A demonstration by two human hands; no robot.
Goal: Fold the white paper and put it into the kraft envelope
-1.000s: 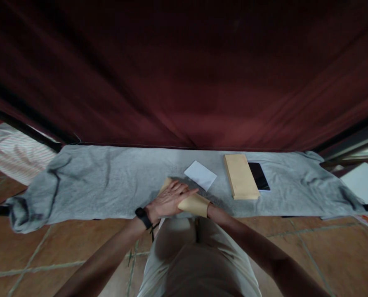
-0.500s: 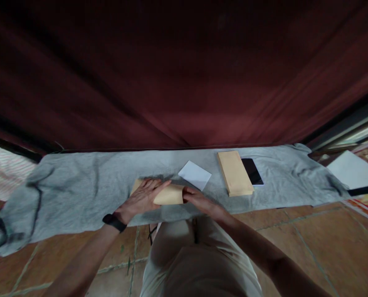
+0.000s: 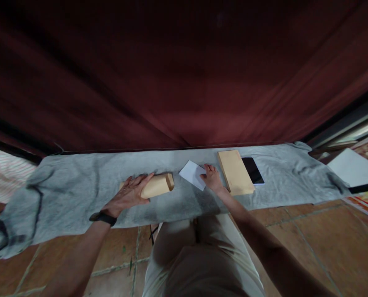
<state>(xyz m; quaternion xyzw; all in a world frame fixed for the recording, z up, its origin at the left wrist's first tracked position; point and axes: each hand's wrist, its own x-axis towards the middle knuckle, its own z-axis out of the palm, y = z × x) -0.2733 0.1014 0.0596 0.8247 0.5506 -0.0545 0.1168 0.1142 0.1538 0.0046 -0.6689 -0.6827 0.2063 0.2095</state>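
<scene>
My left hand lies over a tan paper envelope on the grey cloth, holding it with the thumb along its upper side. The envelope bulges, and its mouth gapes toward the right. My right hand is at the right edge of a folded white sheet of paper. Its thumb touches the sheet while the other fingers stretch forward past the edge, apart from the thumb. A black band is around my left wrist.
A stack of tan envelopes lies right of my right hand, partly over a dark-screened phone. The grey cloth covers a narrow surface against a dark red curtain. A white panel stands at far right.
My right hand has come out of the envelope's mouth and moved right to the white sheet. My left hand and the envelope have shifted slightly left, and the envelope is tilted more.
</scene>
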